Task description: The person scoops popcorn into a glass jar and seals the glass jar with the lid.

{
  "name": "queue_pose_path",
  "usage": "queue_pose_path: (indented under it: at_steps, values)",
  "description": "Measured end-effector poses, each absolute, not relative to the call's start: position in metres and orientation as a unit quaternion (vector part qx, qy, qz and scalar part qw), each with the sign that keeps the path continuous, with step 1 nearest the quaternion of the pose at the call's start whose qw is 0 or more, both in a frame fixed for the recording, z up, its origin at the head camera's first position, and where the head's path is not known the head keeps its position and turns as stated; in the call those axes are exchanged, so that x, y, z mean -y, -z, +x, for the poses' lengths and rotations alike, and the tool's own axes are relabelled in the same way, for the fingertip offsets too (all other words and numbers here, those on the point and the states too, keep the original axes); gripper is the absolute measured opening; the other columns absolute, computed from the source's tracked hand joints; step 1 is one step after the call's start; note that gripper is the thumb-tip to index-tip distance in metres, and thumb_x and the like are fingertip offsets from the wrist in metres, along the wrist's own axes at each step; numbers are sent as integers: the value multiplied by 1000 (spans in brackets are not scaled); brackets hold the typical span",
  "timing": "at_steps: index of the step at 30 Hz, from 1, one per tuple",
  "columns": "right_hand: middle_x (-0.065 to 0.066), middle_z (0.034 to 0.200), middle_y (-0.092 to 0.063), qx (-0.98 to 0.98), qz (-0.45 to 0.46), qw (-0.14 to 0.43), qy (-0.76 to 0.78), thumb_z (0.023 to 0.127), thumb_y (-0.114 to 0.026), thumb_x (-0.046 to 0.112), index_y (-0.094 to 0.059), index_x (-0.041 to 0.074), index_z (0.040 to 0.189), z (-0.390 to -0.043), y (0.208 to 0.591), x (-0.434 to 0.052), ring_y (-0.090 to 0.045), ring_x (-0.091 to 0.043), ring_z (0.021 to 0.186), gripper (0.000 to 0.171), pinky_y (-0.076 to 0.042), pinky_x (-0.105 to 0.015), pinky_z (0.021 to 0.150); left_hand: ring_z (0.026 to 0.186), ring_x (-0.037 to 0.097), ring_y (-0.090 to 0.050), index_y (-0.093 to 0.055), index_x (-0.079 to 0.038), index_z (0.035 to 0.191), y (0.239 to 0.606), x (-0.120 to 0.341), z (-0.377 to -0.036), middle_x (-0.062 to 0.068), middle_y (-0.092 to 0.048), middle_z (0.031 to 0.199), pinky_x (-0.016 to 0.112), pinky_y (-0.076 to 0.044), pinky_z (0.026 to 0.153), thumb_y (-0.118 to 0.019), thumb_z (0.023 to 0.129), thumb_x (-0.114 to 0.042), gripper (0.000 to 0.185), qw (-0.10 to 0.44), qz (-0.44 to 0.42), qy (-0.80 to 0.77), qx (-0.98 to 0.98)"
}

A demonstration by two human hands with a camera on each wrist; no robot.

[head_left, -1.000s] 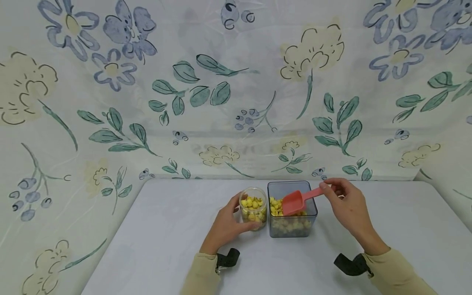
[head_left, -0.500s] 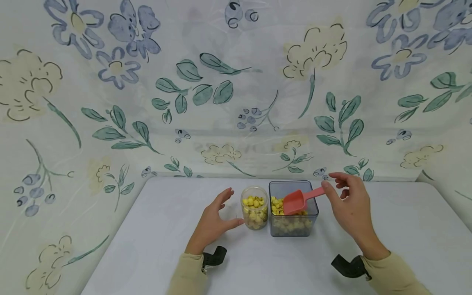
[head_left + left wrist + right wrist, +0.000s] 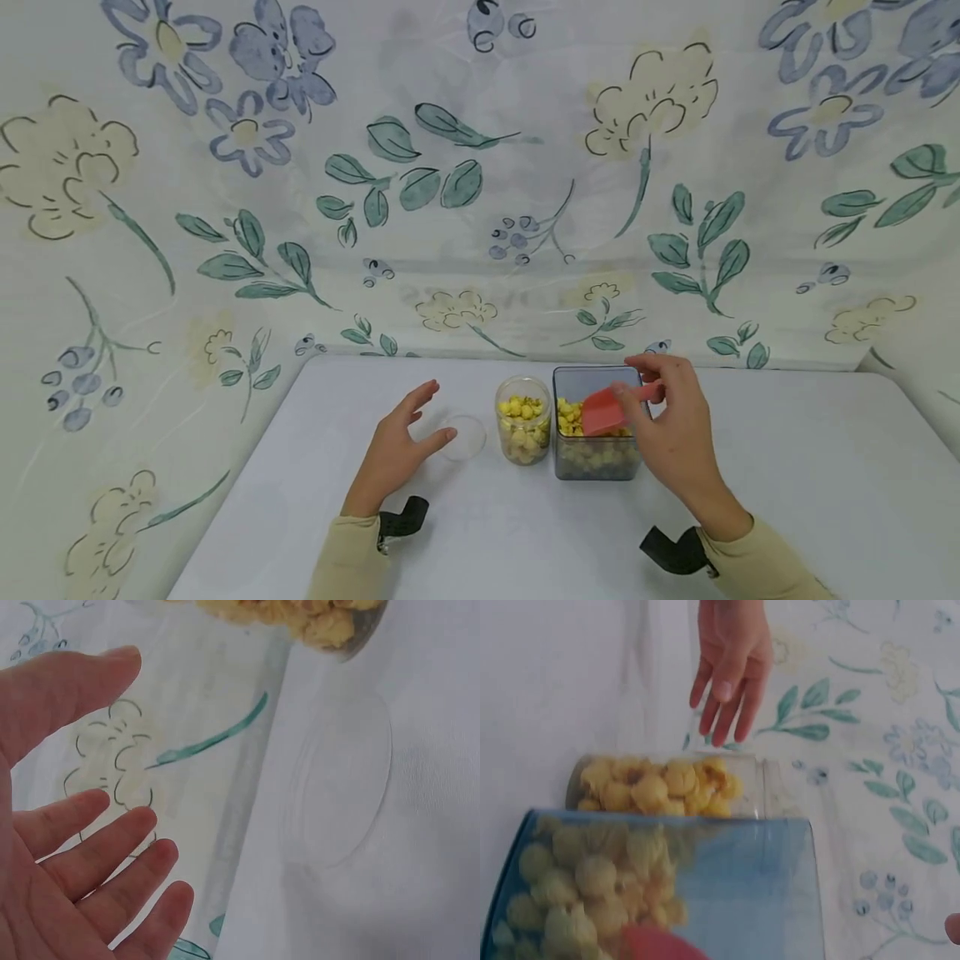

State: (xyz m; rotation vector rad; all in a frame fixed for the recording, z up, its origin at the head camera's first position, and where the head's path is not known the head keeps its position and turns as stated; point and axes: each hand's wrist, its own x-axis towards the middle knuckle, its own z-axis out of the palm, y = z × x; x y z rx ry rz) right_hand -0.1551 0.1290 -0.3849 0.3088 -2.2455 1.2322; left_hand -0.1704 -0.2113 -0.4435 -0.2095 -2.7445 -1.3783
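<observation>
Centrally on the white desk (image 3: 787, 467) stand two open containers side by side, touching or nearly so: a small round clear jar (image 3: 523, 431) filled near its rim with yellow puffed pieces, and to its right a square, blue-tinted clear box (image 3: 597, 457) partly filled with the same pieces. Inside the box leans a pink scoop (image 3: 604, 411), its bowl over the pieces and its handle rising toward the right rim. Right hand (image 3: 670, 433) is at the box's right side, thumb and forefinger pinching the scoop's handle; whether the other fingers touch the box cannot be told. Left hand (image 3: 396, 450) rests on the desk to the left of the jar, fingers (image 3: 90, 855) straight and spread, holding nothing. A clear round lid (image 3: 462, 437) lies flat on the desk between that hand and the jar, just beside the thumb. Floral-printed cloth (image 3: 225, 208) covers the wall behind and both sides.
</observation>
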Motion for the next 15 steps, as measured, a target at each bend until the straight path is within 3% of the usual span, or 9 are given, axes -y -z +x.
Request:
queue_pose_path:
  at_steps: [9,15]
  values:
    - [-9,115,-59,842,158,245,-454,87,-78,8,-64,4,117,-146,391,-89,-54,-22,89,34,-50,-30,67,140,33,-44,-44,-8,151,443,227,-170,11,-48,152,51,-41,111,-74,94,-25,67,45,-54,432,899]
    - [-3,117,-59,839,204,203,-461,87,-78,12,-65,6,116,-141,398,-59,-57,-20,101,32,-52,-38,81,140,35,-43,-44,-6,150,442,236,-170,15,-47,152,52,-41,110,-73,95,-26,65,54,-51,423,903]
